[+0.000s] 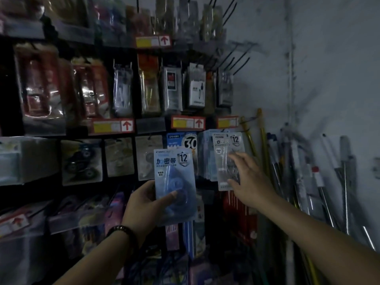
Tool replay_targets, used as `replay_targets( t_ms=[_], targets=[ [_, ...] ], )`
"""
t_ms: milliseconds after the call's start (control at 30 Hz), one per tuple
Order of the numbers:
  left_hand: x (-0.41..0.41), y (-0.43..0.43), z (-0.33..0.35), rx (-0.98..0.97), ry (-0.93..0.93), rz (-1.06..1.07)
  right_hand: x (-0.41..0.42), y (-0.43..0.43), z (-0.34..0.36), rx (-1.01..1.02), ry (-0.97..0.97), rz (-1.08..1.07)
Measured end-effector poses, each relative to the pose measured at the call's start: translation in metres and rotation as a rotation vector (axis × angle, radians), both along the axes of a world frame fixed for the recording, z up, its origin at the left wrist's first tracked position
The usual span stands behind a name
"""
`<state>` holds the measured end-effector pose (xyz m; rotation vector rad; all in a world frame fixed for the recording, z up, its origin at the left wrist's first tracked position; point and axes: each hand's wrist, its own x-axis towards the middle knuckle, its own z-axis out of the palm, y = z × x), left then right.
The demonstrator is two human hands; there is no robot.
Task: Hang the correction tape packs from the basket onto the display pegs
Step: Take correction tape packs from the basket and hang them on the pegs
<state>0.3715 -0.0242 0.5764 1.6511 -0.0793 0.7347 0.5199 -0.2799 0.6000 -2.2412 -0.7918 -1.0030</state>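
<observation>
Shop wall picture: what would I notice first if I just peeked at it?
First, the light blue correction tape pack with a big 12, held upright mid-picture in the left hand. Next, the right hand touching a grey hanging pack just right of it. The red arrow price tags above also stand out.

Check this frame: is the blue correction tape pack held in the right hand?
No, the blue correction tape pack is gripped by the left hand, while the right hand reaches to the grey pack hanging on the display.

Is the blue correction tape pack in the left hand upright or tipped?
Upright: the blue correction tape pack shows its printed header on top, left hand gripping its lower edge.
</observation>
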Motion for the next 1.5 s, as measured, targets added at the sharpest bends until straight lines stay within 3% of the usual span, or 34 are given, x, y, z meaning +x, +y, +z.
replay_targets(
  t_ms=[333,533,833,1000,1133,1233,1367,1500],
  targets=[
    [0.021,-0.013,0.008,0.075,0.026,0.016,0.032,-0.002,0.022,-0.002,-0.050,-0.001],
    [0.029,-0.018,0.013,0.095,0.025,0.027,0.043,0.003,0.024,-0.059,0.020,0.030],
    [0.039,-0.028,0.025,0.081,0.026,0.049,0.059,0.027,0.023,-0.130,-0.011,-0.131],
    [0.044,-0.030,0.025,0.088,0.050,0.081,0.062,0.036,0.024,-0.143,0.091,-0.150],
    [0.046,-0.033,0.027,0.063,0.038,0.092,0.033,0.029,0.016,0.047,-0.157,0.000],
    [0.049,-0.041,0.027,0.045,0.044,0.075,-0.003,0.022,0.005,0.007,-0.276,0.157],
    [0.057,-0.057,0.025,0.001,0.060,0.037,-0.015,0.022,-0.015,-0.141,-0.215,0.197],
    [0.060,-0.069,0.023,0.032,0.068,-0.017,-0.009,0.023,-0.024,-0.033,-0.107,0.225]
  ],
)
